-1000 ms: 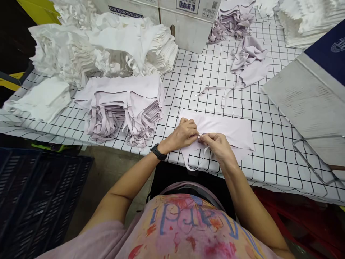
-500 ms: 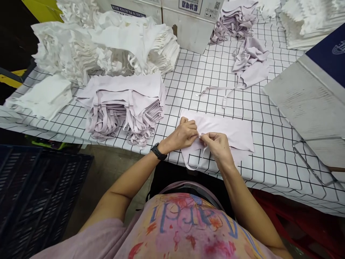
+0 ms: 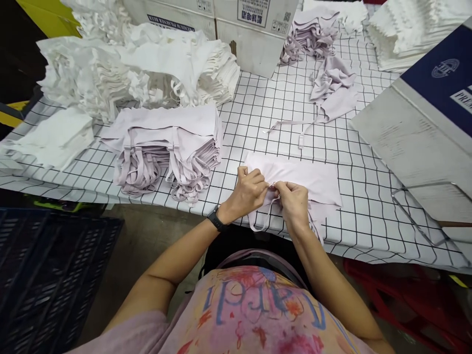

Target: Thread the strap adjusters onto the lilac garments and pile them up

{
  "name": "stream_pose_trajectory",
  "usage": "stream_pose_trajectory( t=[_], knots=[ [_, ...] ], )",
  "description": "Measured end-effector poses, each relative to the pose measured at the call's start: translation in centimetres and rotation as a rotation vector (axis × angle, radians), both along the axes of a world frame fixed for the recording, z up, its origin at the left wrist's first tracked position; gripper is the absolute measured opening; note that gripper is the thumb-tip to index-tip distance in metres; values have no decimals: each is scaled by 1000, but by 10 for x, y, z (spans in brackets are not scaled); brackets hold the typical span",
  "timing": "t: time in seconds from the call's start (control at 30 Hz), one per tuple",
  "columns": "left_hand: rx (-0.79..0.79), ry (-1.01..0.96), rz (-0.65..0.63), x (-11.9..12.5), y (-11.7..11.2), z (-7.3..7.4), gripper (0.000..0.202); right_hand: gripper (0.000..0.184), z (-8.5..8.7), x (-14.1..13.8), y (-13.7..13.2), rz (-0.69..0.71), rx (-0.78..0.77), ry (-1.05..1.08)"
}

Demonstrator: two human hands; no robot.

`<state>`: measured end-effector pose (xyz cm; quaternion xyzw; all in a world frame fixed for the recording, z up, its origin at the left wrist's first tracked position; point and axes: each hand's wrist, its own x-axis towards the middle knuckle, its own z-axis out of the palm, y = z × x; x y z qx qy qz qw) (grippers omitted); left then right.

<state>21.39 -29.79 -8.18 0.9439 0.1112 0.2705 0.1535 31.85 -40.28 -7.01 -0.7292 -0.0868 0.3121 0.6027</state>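
Note:
A pale lilac garment (image 3: 313, 178) lies flat on the checked table (image 3: 368, 216) near its front edge. My left hand (image 3: 250, 191) and my right hand (image 3: 295, 199) meet over its near left corner, both pinched on a thin lilac strap (image 3: 258, 227) and its small clasp. The strap loops down over the table's edge below my hands. A dark watch (image 3: 217, 220) sits on my left wrist.
A stack of lilac garments (image 3: 165, 147) with hanging straps lies to the left, white piles (image 3: 129, 69) behind it. Cardboard boxes (image 3: 254, 34) stand at the back, loose lilac pieces (image 3: 330, 86) beyond. A grey and blue box (image 3: 424, 128) is right, a dark crate (image 3: 47, 275) lower left.
My hands have stayed pinched together on the strap, shifting slightly toward me. The view has tilted a little, so everything sits slightly left and lower.

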Motion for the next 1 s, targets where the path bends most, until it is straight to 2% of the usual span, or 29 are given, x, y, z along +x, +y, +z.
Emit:
stream_pose_trajectory(
  t=[0.17,0.27,0.33,0.4,0.43,0.5,0.57,0.6,0.7,0.77,0.83,0.93,1.0],
  knots=[
    [12,15,74,1,-10,-2,21,20,2,-8,-3,-45,91,183],
    [34,66,86,0,-9,-5,22,30,6,-18,-15,32,60,140],
    [46,122,79,-4,-6,-4,22,36,13,-19,-29,206,-46,18],
    [30,168,21,-11,0,-1,22,37,19,-9,-47,346,-157,-146],
    [-1,180,-28,-15,4,2,23,36,21,0,-55,355,-196,-249],
    [-99,188,-130,-24,11,7,22,35,20,25,-70,262,-242,-515],
    [-181,198,-186,-32,19,10,17,37,12,54,-82,196,-284,-822],
    [-190,215,-179,-34,22,10,17,39,5,69,-86,221,-314,-939],
    [-94,283,12,-39,31,7,23,45,-15,106,-99,342,-475,-1085],
    [-15,308,193,-40,35,5,26,47,-22,122,-107,282,-587,-1094],
    [24,304,318,-37,36,6,28,46,-23,131,-113,183,-623,-1068],
    [23,266,366,-26,35,10,32,48,-17,135,-109,158,-540,-1031],
    [19,283,292,-15,35,13,35,52,-14,135,-98,268,-496,-1061]
  ],
)
